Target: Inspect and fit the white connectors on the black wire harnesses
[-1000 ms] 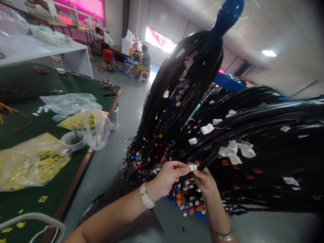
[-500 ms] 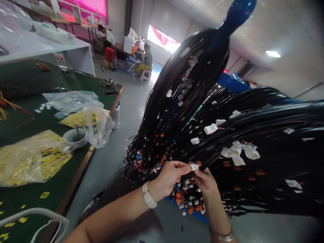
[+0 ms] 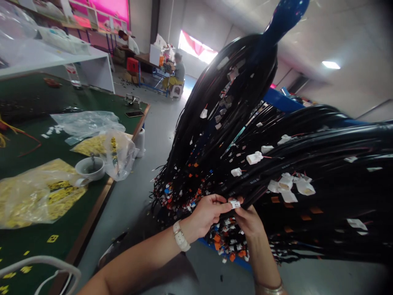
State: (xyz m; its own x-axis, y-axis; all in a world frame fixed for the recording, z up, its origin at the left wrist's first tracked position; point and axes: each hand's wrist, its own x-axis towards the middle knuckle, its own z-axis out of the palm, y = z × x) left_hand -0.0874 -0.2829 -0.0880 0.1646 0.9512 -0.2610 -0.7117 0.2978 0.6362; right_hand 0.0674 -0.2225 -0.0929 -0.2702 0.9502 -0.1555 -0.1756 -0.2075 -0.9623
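Note:
My left hand (image 3: 207, 215) pinches a small white connector (image 3: 235, 204) between thumb and forefinger. From the other side, my right hand (image 3: 250, 221) is closed on the same connector, its thumb just below it. Dark marks or slots show on the connector's face. Both hands are in front of a thick hanging bundle of black cables (image 3: 245, 180). White connectors (image 3: 254, 157) on thin red leads stick out of the bundle above my hands. Below them dangle cable ends with orange connectors (image 3: 217, 238) and white ones.
On the left, a green-topped table (image 3: 76, 205) bears bags of yellow parts (image 3: 37, 192), a mug (image 3: 92, 168) and a phone (image 3: 134, 114). A blue rack (image 3: 282, 100) carries the cables. Two people sit working at the back, one on a white stool (image 3: 176, 91).
Both hands stay nearly still on the white connector, which has tilted or shifted very slightly. The view has drifted a little.

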